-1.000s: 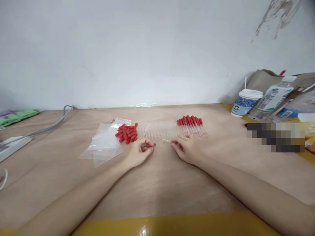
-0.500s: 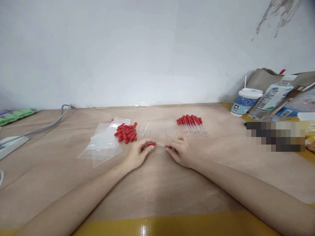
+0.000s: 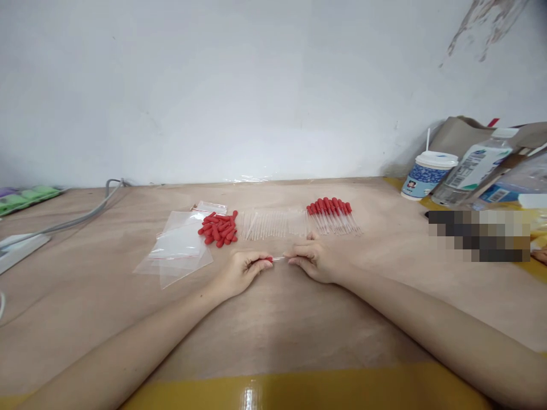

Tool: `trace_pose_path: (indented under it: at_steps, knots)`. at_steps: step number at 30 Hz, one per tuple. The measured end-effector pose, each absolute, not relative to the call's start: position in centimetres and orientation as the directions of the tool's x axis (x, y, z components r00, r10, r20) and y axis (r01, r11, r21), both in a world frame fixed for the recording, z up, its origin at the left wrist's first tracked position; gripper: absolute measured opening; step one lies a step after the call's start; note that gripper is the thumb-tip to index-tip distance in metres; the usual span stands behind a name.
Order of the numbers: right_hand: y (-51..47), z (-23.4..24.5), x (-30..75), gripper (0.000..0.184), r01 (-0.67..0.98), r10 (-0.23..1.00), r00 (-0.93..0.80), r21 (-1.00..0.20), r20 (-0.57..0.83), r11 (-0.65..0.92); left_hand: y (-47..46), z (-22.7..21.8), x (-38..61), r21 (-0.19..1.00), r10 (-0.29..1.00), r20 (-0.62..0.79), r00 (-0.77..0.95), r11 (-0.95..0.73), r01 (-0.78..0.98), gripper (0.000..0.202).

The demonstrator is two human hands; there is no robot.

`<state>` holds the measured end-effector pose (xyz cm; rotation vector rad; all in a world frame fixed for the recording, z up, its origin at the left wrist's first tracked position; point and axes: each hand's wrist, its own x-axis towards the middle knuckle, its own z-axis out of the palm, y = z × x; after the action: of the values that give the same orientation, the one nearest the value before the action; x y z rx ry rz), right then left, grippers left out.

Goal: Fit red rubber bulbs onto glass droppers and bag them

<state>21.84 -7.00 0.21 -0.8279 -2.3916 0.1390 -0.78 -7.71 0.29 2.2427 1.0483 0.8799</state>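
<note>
My left hand pinches a red rubber dropper bulb, mostly hidden by the fingers. My right hand is closed on a thin clear dropper tube, whose end meets the bulb's open end. How far the tube sits inside the bulb I cannot tell. Behind my left hand lies a heap of loose red bulbs. To its right is a row of clear tubes. Beyond my right hand, several droppers with red bulbs fitted lie side by side.
Clear zip bags lie left of the bulb heap. A grey cable runs along the table's left side, near a green tray. At the right stand a paper cup with a straw and a plastic bottle.
My left fingers have closed further over the bulb, leaving only its end showing. The bulb and tube have come into line and dropped slightly nearer to me.
</note>
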Motion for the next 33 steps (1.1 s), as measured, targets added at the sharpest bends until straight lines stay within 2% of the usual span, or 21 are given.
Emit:
trace_pose_path:
  at_steps: [4, 6, 12, 23, 29, 33]
  knots:
    - [-7.4, 0.7, 21.8, 0.023, 0.592, 0.528, -0.666, -0.057, 0.527, 0.804, -7.9, 0.6, -0.5, 0.591, 0.778, 0.351, 0.521, -0.616, 0.521, 0.02]
    - [-7.6, 0.6, 21.6, 0.025, 0.621, 0.512, -0.655, 0.01, 0.556, 0.784, -7.9, 0.6, -0.4, 0.577, 0.788, 0.366, 0.495, -0.61, 0.543, 0.02]
    - [-7.2, -0.2, 21.6, 0.023, 0.604, 0.511, -0.603, -0.068, 0.613, 0.794, -7.6, 0.7, -0.3, 0.595, 0.791, 0.437, 0.428, -0.611, 0.522, 0.017]
    - [-7.1, -0.6, 20.8, 0.026, 0.543, 0.478, -0.64, -0.086, 0.602, 0.835, -7.6, 0.2, -0.4, 0.656, 0.808, 0.373, 0.457, -0.578, 0.486, 0.015]
    - [-7.3, -0.4, 20.3, 0.027, 0.562, 0.517, -0.634, -0.118, 0.574, 0.819, -7.7, 0.4, -0.3, 0.646, 0.799, 0.395, 0.454, -0.593, 0.481, 0.014]
    - [-7.4, -0.1, 20.1, 0.027, 0.567, 0.57, -0.62, -0.194, 0.539, 0.8, -7.7, 0.5, -0.3, 0.61, 0.788, 0.432, 0.438, -0.613, 0.502, 0.011]
